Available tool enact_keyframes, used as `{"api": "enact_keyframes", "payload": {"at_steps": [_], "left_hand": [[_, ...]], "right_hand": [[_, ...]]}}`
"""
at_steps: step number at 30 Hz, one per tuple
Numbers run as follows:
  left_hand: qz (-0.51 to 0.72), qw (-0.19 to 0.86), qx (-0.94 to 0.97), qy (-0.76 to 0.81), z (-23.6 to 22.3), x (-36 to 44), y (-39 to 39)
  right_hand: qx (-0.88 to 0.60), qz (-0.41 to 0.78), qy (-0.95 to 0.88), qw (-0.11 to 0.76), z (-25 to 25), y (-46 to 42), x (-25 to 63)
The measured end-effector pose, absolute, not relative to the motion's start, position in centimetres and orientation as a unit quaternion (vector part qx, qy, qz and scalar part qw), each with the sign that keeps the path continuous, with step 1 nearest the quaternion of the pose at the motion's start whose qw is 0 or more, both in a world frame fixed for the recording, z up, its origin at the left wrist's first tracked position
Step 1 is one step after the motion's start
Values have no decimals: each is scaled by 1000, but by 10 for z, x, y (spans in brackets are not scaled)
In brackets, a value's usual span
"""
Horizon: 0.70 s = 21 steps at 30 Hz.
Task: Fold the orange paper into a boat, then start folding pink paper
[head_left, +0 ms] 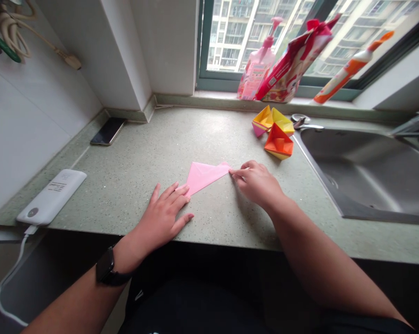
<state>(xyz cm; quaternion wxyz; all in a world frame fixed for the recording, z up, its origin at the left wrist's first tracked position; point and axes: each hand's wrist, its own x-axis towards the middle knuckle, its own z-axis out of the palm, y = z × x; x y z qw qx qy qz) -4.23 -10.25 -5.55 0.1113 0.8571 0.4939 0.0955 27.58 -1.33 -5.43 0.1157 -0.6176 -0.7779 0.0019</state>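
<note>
A folded sheet of pink origami paper (205, 176) lies flat on the speckled counter (132, 162), its long edge running from lower left to upper right. My left hand (165, 211) rests palm down with fingers spread, the fingertips on the paper's left corner. At the opposite end, the curled fingers of my right hand (256, 181) are closed at the narrow right tip. Beyond the right hand stand folded paper pieces: an orange one (279, 141), a yellow one (282, 121) and a yellow-and-pink one (262, 121).
A steel sink (372, 176) is set into the counter at right. To the left lie a phone (108, 131) and a white power bank (52, 197) with a cable. A pink pump bottle (256, 69), a red bag (296, 65) and an orange-white bottle (348, 74) stand by the window.
</note>
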Motion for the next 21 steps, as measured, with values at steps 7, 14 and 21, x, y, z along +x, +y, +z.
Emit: {"api": "enact_keyframes", "payload": {"at_steps": [7,14,21], "left_hand": [[125,67,851,506,-61,-43,-108],[140,70,843,515,-56,-42,-108],[157,85,821,542,-49,-41,-115]], "right_hand": [[-642,-31,-751,155,-54,-3,288],[-397,50,-896,190,-52,-18,254],[-401,52,-902,153,-57,-24,244]]}}
